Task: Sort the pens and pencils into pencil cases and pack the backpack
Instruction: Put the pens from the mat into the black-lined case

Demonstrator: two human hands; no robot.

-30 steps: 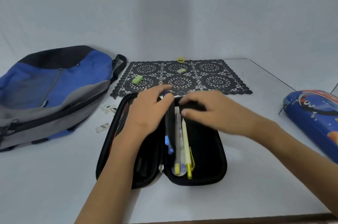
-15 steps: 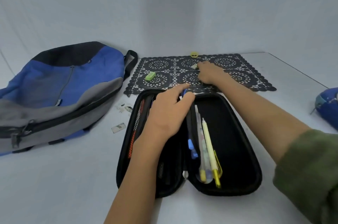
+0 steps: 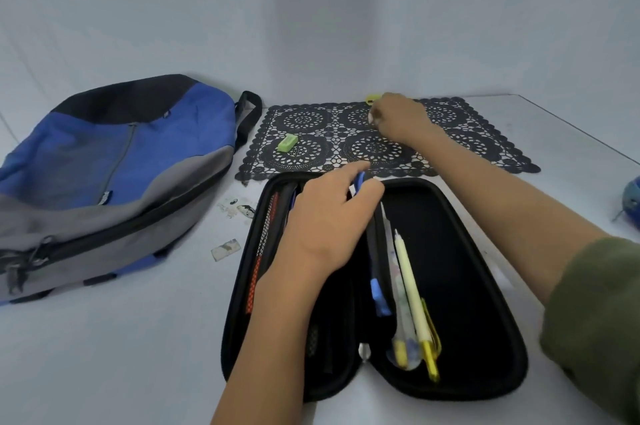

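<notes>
Meanwhile, the right hand [image 3: 398, 119] had been carried off the open black pencil case [image 3: 485, 386] and out onto the lace mat [image 3: 304, 119], well beyond where it had been a second earlier. Its grip was narrow: a small pale eraser [image 3: 371, 118] appeared to be pinched at the fingertips, and the spot where that eraser had lain was no longer seen occupied. A yellow item [image 3: 371, 98] was partly hidden just behind the hand. The left hand [image 3: 329, 220] was kept on the case, its grip closed on the middle flap [image 3: 372, 234] near the top, with a blue pen end [image 3: 360, 180] caught between finger and thumb. A yellow pen [image 3: 412, 293] and its neighbours were lying in the right half. A green eraser [image 3: 287, 142] was left on the mat, and the backpack [image 3: 121, 154] lay unpacked on the counter [image 3: 138, 355]. Sorting was judged nearly finished, with the small items being gathered and packing not yet begun.
</notes>
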